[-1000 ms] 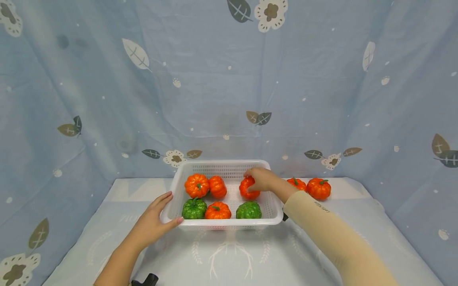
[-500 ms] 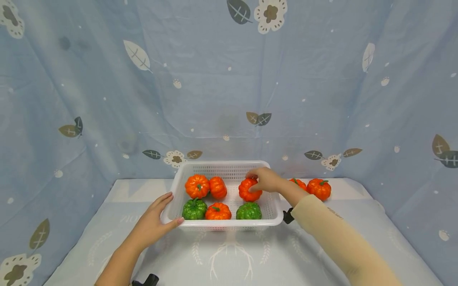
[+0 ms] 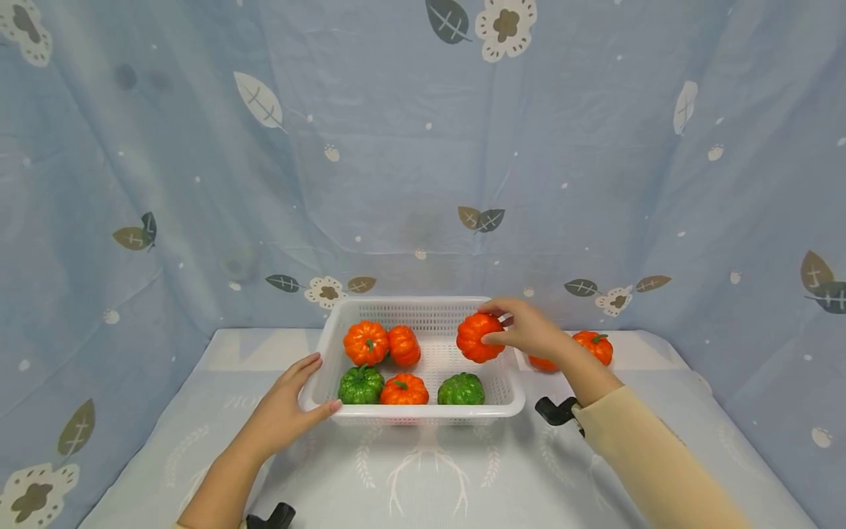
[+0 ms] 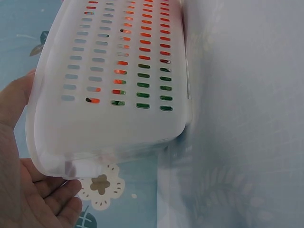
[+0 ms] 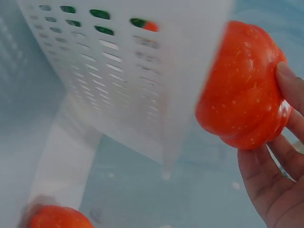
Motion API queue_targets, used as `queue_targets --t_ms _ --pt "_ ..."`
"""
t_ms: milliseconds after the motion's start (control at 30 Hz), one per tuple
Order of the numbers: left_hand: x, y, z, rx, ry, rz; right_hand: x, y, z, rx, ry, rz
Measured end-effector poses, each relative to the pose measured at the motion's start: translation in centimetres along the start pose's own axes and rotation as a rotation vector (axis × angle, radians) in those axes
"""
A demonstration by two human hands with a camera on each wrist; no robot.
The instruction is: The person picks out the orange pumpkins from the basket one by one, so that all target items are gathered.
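Note:
A white plastic basket (image 3: 423, 411) with slotted walls stands on the table. My left hand (image 3: 284, 411) rests spread at its front left corner, thumb on the front rim and fingers along the left side. With thumb and fingers, my right hand (image 3: 525, 327) holds a red-orange pumpkin (image 3: 477, 338) raised at the basket's right rim; the right wrist view shows this pumpkin (image 5: 244, 85) beside the wall's edge. Inside the basket lie a green pumpkin (image 3: 360, 385) on the left, another green pumpkin (image 3: 460, 389) at front right, and several orange pumpkins (image 3: 404, 389).
Right of the basket, an orange pumpkin (image 3: 595, 347) lies at the table's back, and another pumpkin (image 3: 543, 364) is partly hidden by the right arm. A blue patterned curtain (image 3: 396, 147) hangs behind the table (image 3: 423, 477). Black wrist mounts stick out from both wrists.
My right hand has lifted the red-orange pumpkin from the basket's inside up and to the right, toward the right rim. The left hand has stayed at its corner.

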State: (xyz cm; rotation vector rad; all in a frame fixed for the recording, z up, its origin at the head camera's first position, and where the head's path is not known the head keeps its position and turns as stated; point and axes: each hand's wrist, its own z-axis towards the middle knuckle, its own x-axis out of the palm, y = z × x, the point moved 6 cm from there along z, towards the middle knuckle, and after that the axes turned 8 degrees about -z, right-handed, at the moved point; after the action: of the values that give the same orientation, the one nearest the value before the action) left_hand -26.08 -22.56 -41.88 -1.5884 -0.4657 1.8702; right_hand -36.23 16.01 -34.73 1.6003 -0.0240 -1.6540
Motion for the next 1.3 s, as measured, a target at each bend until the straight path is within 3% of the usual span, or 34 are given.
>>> queue_targets --t_ms 400,633,833,1000,1300 --pt "0.2 0.0 0.1 0.023 -0.007 -0.014 -5.1 -0.5 -6.2 0.109 -0.174 -0.029" --pt "0.2 0.1 0.1 0.026 -0.012 -0.01 -8.1 -2.9 -9.9 0.168 -0.242 -0.116" --pt "0.1 0.0 0.1 0.026 -0.009 -0.011 -10.1 -5.3 -13.0 0.223 -0.35 -0.192" --pt "-0.1 -0.1 0.1 0.027 -0.012 -0.017 -10.5 -8.2 -14.5 0.273 -0.392 -0.24" --pt "-0.1 0.0 0.0 0.022 -0.012 -0.012 -9.1 -15.1 -16.2 0.429 -0.445 -0.266"
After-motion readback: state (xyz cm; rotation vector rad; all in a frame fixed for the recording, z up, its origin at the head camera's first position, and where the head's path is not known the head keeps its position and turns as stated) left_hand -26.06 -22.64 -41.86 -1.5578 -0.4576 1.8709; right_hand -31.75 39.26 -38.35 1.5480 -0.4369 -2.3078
